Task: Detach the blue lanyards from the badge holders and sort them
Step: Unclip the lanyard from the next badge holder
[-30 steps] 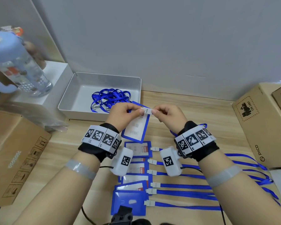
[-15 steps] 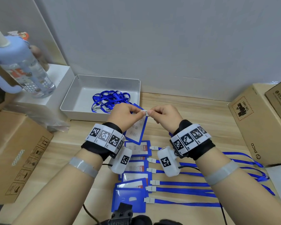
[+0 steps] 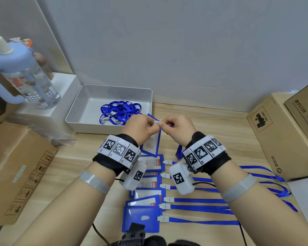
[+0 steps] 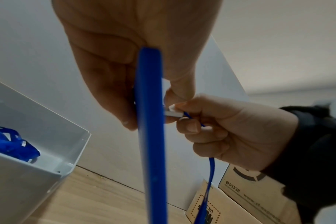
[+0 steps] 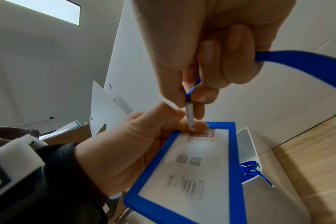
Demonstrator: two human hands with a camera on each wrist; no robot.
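Both hands are raised above the wooden table. My left hand pinches the top edge of a blue-framed badge holder, whose card face shows in the right wrist view. My right hand pinches the white clip of a blue lanyard; the strap runs through its curled fingers and hangs down. The clip still touches the holder's top edge. Several more badge holders with lanyards attached lie in a row on the table below my wrists.
A grey tray at the back left holds a pile of loose blue lanyards. Cardboard boxes stand at the left and right. A blue-capped bottle stands on a white box at the far left.
The camera view has shifted slightly. My two hands have drawn closer together at the clip, and the badge holder hangs more edge-on under my left hand.
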